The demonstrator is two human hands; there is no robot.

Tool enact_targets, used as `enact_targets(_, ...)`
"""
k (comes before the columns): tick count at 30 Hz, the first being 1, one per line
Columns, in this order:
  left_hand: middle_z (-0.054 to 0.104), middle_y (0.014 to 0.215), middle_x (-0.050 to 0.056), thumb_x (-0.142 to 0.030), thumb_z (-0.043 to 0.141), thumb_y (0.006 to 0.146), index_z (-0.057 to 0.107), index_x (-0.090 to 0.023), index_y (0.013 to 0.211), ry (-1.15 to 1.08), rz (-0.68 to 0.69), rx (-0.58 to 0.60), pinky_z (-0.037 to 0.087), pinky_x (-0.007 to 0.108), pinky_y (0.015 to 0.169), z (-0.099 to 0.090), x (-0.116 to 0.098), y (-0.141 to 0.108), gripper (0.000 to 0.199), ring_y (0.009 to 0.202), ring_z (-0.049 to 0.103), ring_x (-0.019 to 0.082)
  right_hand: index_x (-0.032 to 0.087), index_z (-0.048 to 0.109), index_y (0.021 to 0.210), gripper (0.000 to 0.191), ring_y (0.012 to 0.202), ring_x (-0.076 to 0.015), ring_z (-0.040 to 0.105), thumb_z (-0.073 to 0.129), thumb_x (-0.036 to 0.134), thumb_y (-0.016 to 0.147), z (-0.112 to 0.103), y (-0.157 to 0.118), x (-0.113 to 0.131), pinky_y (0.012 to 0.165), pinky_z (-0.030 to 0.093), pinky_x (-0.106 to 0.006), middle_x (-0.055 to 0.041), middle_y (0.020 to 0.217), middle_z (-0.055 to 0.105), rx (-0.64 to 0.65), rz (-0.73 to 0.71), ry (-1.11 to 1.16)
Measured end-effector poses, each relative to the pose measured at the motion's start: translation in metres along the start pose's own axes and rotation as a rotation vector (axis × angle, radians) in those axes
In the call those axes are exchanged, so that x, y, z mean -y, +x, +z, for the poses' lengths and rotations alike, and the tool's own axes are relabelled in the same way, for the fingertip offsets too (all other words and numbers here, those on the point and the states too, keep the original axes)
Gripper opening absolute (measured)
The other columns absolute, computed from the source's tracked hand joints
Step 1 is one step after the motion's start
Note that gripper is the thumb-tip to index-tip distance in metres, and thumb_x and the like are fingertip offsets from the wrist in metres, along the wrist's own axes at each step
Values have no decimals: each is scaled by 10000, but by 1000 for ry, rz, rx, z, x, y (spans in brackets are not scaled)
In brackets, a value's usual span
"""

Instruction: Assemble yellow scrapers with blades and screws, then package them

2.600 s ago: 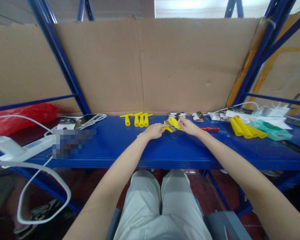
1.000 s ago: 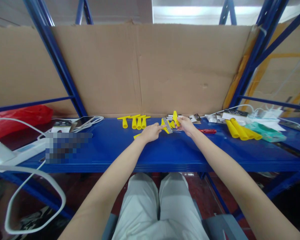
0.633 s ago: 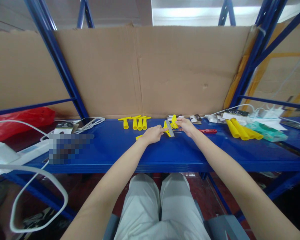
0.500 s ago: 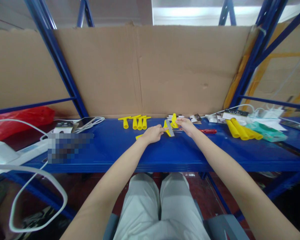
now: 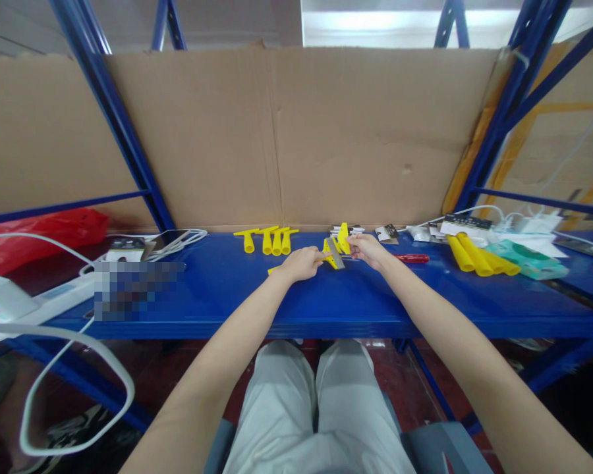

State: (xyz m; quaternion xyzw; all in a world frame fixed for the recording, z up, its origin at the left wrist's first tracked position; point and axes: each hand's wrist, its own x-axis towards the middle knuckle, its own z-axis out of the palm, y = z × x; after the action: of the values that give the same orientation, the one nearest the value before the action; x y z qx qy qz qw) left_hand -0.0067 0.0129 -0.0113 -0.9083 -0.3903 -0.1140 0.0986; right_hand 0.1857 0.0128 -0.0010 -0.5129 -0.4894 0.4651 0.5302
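Near the middle of the blue table, my left hand (image 5: 301,264) is closed round a yellow scraper (image 5: 330,259), whose handle end shows left of the hand. A flat grey metal blade (image 5: 335,253) lies across the scraper's head. Just right of it, my right hand (image 5: 367,249) pinches at something too small to make out, its fingertips beside an upright yellow piece (image 5: 344,238). Behind that piece lie small black-and-white packets (image 5: 343,230). A red-handled screwdriver (image 5: 412,259) rests to the right, partly behind my right hand.
Several yellow T-shaped handles (image 5: 276,242) stand at the back left. More yellow handles (image 5: 474,255) lie at right beside a green plastic packet (image 5: 528,259). A white power strip (image 5: 54,299), cables and a red bag (image 5: 44,234) occupy the left. Cardboard (image 5: 350,138) stands behind the table.
The upright yellow piece and the grey blade have shifted very slightly beside my fingers. Both hands stay in nearly the same place.
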Motion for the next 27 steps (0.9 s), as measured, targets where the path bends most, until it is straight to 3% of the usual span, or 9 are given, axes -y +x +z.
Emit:
enact_targets(16, 641, 1065, 59, -259, 419, 884, 527, -296, 1282, -20, -67, 25, 453, 276, 819, -1, 1, 0, 414, 970, 605, 198, 138, 524, 678, 136, 445, -69, 442, 516, 116, 812, 0, -2, 1, 417, 347, -182, 13, 519, 524, -35, 33, -52)
enact_targets(22, 650, 1083, 61, -258, 436, 876, 530, -293, 1280, -40, -53, 16, 457, 275, 821, -4, -1, -1, 416, 988, 610, 204, 162, 420, 579, 264, 360, -33, 266, 524, 138, 821, 0, -3, 1, 350, 201, -160, 70, 416, 354, 30, 51, -48)
enact_targets(27, 626, 1189, 56, -254, 470, 862, 510, -256, 1298, -71, -64, 5, 439, 272, 880, -1, 0, 1, 438, 1071, 584, 196, 176, 369, 553, 311, 344, -28, 227, 513, 140, 826, 2, -4, -1, 342, 149, -165, 81, 398, 307, 99, 51, -68)
